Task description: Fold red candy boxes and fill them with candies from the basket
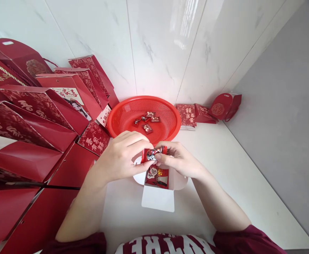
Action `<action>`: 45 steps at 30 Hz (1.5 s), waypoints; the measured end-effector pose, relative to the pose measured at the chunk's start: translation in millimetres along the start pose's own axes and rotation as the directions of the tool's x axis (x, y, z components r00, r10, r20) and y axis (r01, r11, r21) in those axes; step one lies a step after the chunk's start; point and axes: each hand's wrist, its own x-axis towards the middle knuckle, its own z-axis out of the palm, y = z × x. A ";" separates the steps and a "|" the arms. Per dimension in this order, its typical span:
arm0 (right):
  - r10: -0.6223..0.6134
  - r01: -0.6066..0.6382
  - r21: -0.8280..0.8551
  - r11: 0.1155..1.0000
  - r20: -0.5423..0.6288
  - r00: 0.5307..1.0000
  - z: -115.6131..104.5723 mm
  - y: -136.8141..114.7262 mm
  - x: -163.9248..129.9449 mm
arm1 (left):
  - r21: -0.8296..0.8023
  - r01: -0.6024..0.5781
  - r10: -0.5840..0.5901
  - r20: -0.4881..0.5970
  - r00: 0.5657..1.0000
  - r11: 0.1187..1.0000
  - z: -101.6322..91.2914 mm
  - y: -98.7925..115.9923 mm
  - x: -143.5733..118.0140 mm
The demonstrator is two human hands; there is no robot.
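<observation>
While red gift bags (37,116) crowd the left side of the white table (223,169), the left hand (122,155) pinches 1 end of a small wrapped candy (153,154) above an open box (158,183), and the right hand (179,160) pinches the other. Light, crinkly and probably slick, it is best gripped by its ends. Behind sits a red basket (122,116).

Red gift bags (37,116) beside flattened red boxes (196,114)
</observation>
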 end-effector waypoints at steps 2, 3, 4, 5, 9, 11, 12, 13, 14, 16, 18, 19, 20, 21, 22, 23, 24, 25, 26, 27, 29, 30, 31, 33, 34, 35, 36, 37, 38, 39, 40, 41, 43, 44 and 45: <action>-0.002 0.002 -0.008 1.000 0.002 1.000 -0.4 0.2 0.1 | 0.000 0.004 -0.004 0.002 1.000 1.000 0.2 -0.2 -0.5; -0.003 0.003 -0.010 1.000 0.003 1.000 -0.5 0.3 0.2 | -0.001 0.006 -0.006 0.004 1.000 1.000 0.3 -0.3 -0.6; -0.004 0.004 -0.011 1.000 0.003 1.000 -0.6 0.4 0.4 | -0.002 0.007 -0.007 0.008 1.000 1.000 0.4 -0.5 -0.7; -0.005 0.005 -0.009 1.000 0.003 1.000 -0.6 0.5 0.6 | -0.004 0.009 -0.009 0.012 1.000 1.000 0.5 -0.7 -0.8; -0.006 0.006 -0.006 1.000 0.005 1.000 0.1 1.0 1.4 | -0.012 0.011 -0.011 0.019 1.000 1.000 0.7 -1.8 -1.4; -0.002 0.002 -0.011 1.000 0.006 1.000 0.4 1.5 1.5 | -0.013 0.010 -0.010 0.020 1.000 1.000 0.8 -2.4 -2.0; -0.001 0.001 -0.014 1.000 0.007 1.000 0.6 1.7 1.4 | -0.014 0.010 -0.010 0.022 1.000 1.000 0.8 -2.7 -2.3; 0.001 -0.001 -0.015 1.000 0.008 1.000 0.7 1.8 1.3 | -0.016 0.011 -0.011 0.024 1.000 1.000 0.9 -3.1 -2.6; 0.003 -0.003 -0.015 1.000 0.008 1.000 0.9 1.9 1.2 | -0.019 0.013 -0.012 0.027 1.000 1.000 1.0 -3.4 -2.9; 0.007 -0.007 -0.012 1.000 0.013 1.000 1.2 1.8 1.2 | -0.026 0.014 -0.013 0.031 0.999 1.000 1.4 -3.9 -3.3; 0.008 -0.008 -0.010 1.000 0.017 1.000 1.6 1.4 1.4 | -0.028 0.014 -0.013 0.034 0.999 1.000 1.8 -4.2 -3.5; 0.007 -0.007 -0.009 1.000 0.021 1.000 1.9 1.2 1.6 | -0.027 0.013 -0.012 0.034 0.999 1.000 2.0 -4.2 -3.6; 0.007 -0.007 -0.008 1.000 0.025 1.000 2.1 1.0 1.8 | -0.026 0.013 -0.012 0.033 0.999 1.000 2.2 -4.2 -3.6; 0.008 -0.008 -0.007 1.000 0.028 1.000 2.3 0.8 2.0 | -0.023 0.014 -0.013 0.030 0.999 1.000 2.4 -4.3 -3.7; 0.010 -0.010 -0.006 1.000 0.033 0.999 2.6 0.8 2.2 | -0.021 0.017 -0.016 0.029 0.999 1.000 2.6 -4.4 -3.8; 0.014 -0.013 -0.005 1.000 0.040 0.999 2.8 0.7 2.3 | -0.020 0.022 -0.021 0.029 0.999 1.000 2.8 -4.6 -4.0; 0.017 -0.017 -0.003 1.000 0.046 0.999 3.1 0.7 2.3 | -0.019 0.028 -0.027 0.033 0.999 0.999 2.9 -4.9 -4.2; 0.020 -0.020 0.004 1.000 0.049 0.999 3.4 0.6 2.4 | -0.019 0.038 -0.037 0.045 0.998 0.999 3.1 -5.3 -4.4; 0.020 -0.021 0.016 1.000 0.045 0.999 3.7 0.6 2.4 | -0.019 0.052 -0.050 0.067 0.996 0.998 3.2 -5.9 -4.6; 0.019 -0.020 0.028 0.999 0.033 0.999 3.9 0.6 2.5 | -0.018 0.067 -0.065 0.094 0.993 0.998 3.5 -6.6 -4.8; 0.016 -0.015 0.025 1.000 -0.011 1.000 3.8 1.0 2.9 | -0.019 0.106 -0.102 0.155 0.983 0.994 4.7 -8.2 -4.6; 0.006 -0.006 0.000 1.000 -0.039 0.999 3.4 1.6 3.4 | -0.018 0.130 -0.124 0.181 0.976 0.991 5.6 -9.0 -4.3; -0.010 0.007 -0.045 0.999 -0.068 0.998 2.5 2.6 4.2 | -0.018 0.154 -0.148 0.203 0.968 0.988 6.8 -9.7 -3.8; -0.053 0.028 -0.180 0.983 -0.134 0.990 -0.7 6.4 6.8 | -0.018 0.209 -0.199 0.240 0.950 0.978 9.3 -10.9 -2.6; -0.075 0.026 -0.263 0.964 -0.179 0.981 -3.0 9.4 8.7 | -0.013 0.242 -0.231 0.256 0.939 0.970 10.3 -11.4 -2.0; -0.095 0.007 -0.356 0.935 -0.231 0.968 -5.6 13.0 11.0 | -0.005 0.275 -0.264 0.268 0.927 0.961 11.1 -11.9 -1.7; -0.112 -0.030 -0.450 0.893 -0.287 0.951 -8.4 17.2 13.4 | 0.006 0.305 -0.295 0.275 0.915 0.952 11.4 -12.3 -1.6; -0.129 -0.078 -0.533 0.843 -0.340 0.932 -11.4 21.7 16.0 | 0.018 0.332 -0.324 0.276 0.905 0.943 11.1 -12.9 -1.8; -0.141 -0.126 -0.596 0.793 -0.381 0.914 -14.4 26.2 18.4 | 0.028 0.353 -0.347 0.273 0.897 0.935 10.4 -13.5 -2.2; -0.148 -0.163 -0.635 0.755 -0.408 0.901 -17.3 30.4 20.5 | 0.036 0.369 -0.364 0.270 0.891 0.929 9.2 -14.2 -2.9; -0.147 -0.186 -0.654 0.733 -0.419 0.896 -19.9 33.9 22.0 | 0.039 0.378 -0.374 0.269 0.887 0.925 7.6 -15.0 -3.7; -0.139 -0.194 -0.658 0.728 -0.418 0.898 -22.2 36.4 22.8 | 0.039 0.384 -0.380 0.270 0.885 0.922 5.8 -15.9 -4.6; -0.125 -0.189 -0.651 0.736 -0.404 0.906 -25.5 37.6 22.3 | 0.041 0.387 -0.382 0.278 0.881 0.921 1.7 -18.0 -6.2; -0.126 -0.182 -0.650 0.738 -0.397 0.909 -26.6 36.4 21.1 | 0.044 0.382 -0.379 0.281 0.882 0.923 -0.5 -19.0 -7.0; -0.133 -0.173 -0.652 0.738 -0.392 0.910 -27.6 34.0 19.4 | 0.046 0.376 -0.373 0.285 0.883 0.925 -2.6 -20.0 -7.7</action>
